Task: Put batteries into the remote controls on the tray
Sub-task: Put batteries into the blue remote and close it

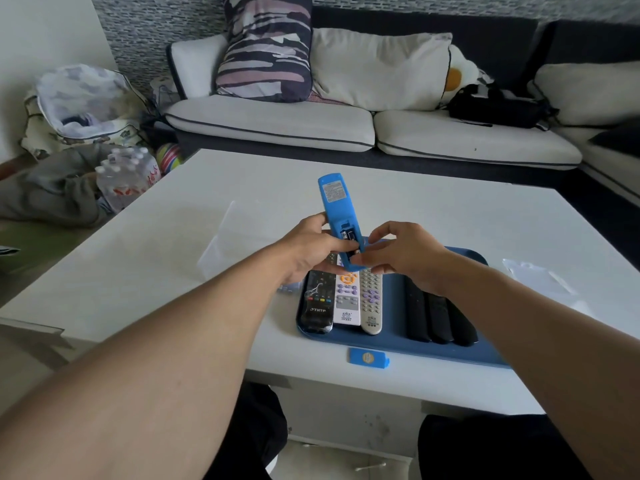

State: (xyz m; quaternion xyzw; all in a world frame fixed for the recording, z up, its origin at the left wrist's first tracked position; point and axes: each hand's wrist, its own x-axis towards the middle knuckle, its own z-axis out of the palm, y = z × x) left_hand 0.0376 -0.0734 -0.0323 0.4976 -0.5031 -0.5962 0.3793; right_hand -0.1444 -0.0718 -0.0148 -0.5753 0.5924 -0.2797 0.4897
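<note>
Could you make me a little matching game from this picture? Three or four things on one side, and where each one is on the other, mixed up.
Things:
1. blue remote
2. blue battery cover
3. white remote
4. black bag

Places:
A. on the sofa
B. lying on the table in front of the tray
C. held up in the left hand, right hand at its open battery slot
D. on the tray between two other remotes

Pairs: 1-C, 2-B, 3-D, 4-A
</note>
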